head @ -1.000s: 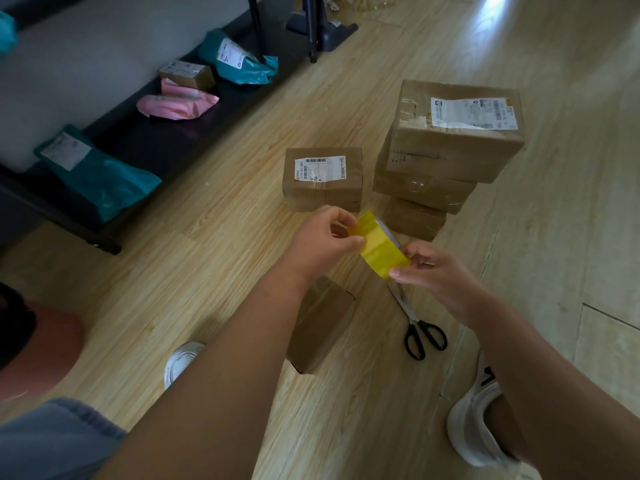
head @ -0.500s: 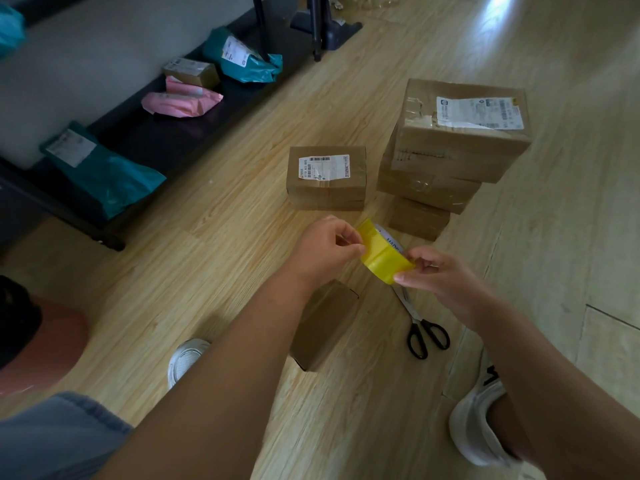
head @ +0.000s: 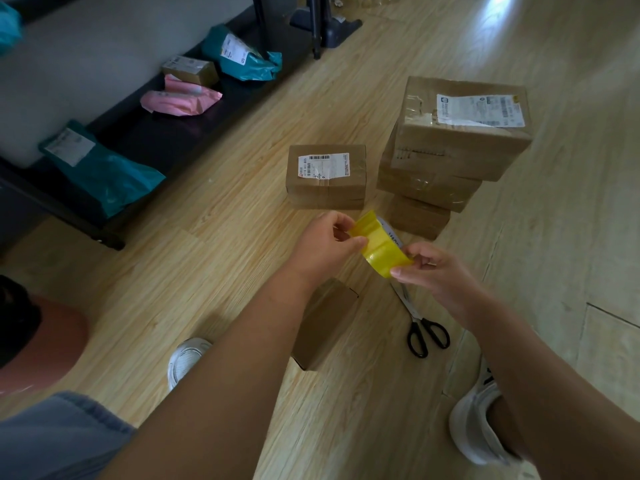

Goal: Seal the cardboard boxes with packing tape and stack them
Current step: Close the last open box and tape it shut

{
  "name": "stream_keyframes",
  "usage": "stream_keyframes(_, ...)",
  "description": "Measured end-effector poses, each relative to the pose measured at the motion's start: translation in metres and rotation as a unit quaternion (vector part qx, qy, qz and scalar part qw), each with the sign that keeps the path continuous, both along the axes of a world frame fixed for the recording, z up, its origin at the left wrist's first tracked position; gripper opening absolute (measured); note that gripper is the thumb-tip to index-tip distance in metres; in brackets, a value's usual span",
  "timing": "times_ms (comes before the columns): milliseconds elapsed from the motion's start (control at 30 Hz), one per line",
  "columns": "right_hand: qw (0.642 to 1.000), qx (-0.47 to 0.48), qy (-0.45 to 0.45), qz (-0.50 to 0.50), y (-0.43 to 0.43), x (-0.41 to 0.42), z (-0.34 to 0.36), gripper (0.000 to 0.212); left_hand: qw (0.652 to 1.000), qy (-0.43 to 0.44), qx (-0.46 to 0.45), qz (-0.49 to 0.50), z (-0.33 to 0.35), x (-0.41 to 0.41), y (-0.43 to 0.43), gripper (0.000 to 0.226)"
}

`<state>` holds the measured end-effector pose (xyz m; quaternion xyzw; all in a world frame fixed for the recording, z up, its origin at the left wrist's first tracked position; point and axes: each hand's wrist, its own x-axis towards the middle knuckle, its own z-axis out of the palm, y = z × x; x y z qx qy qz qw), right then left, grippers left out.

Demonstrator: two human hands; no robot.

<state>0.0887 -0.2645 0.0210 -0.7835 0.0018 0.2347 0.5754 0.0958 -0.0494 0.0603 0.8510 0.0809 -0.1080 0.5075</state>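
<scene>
A yellow roll of packing tape (head: 379, 247) hangs in the air between my hands. My left hand (head: 325, 247) pinches its upper left edge and my right hand (head: 433, 268) grips its lower right side. Beneath my left forearm a small plain cardboard box (head: 325, 323) lies on the wooden floor. Further off stands a labelled box (head: 325, 176) on its own. To its right rises a stack of three boxes (head: 450, 150), the top one large with a white label.
Black-handled scissors (head: 420, 323) lie on the floor under my right hand. A low dark shelf (head: 166, 133) at the left holds teal and pink mailer bags and a small box. My white shoes (head: 474, 420) rest at the bottom, and a stand base (head: 325, 24) sits at the top.
My hands with the tape roll have stayed nearly in place. The fingers have shifted slightly on the roll.
</scene>
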Motion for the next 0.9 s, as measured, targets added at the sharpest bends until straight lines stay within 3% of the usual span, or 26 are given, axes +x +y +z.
stream_keyframes(100,1.0,-0.003,0.0,0.001,-0.0004,-0.0013,-0.0001,0.023,1.0,-0.015,0.0,0.006,-0.0036,-0.0031,-0.0022,0.022)
stream_keyframes(267,1.0,-0.01,0.003,-0.004,-0.0021,-0.002,-0.0027,0.051,0.999,-0.031,-0.008,0.017,-0.0067,-0.0055,-0.0039,0.018)
stream_keyframes(467,1.0,0.004,0.015,0.002,-0.0001,-0.0062,-0.0041,0.022,0.999,-0.03,-0.025,0.02,-0.0084,-0.0097,-0.0003,0.017)
stream_keyframes(800,1.0,-0.003,0.005,-0.01,0.0029,-0.0079,-0.003,0.016,0.998,-0.025,0.013,-0.055,-0.0026,-0.0072,0.002,0.011)
stream_keyframes(900,1.0,-0.004,0.016,0.007,0.0034,-0.0062,-0.0005,0.017,0.999,-0.022,0.006,-0.027,-0.0067,-0.0092,0.0055,0.013)
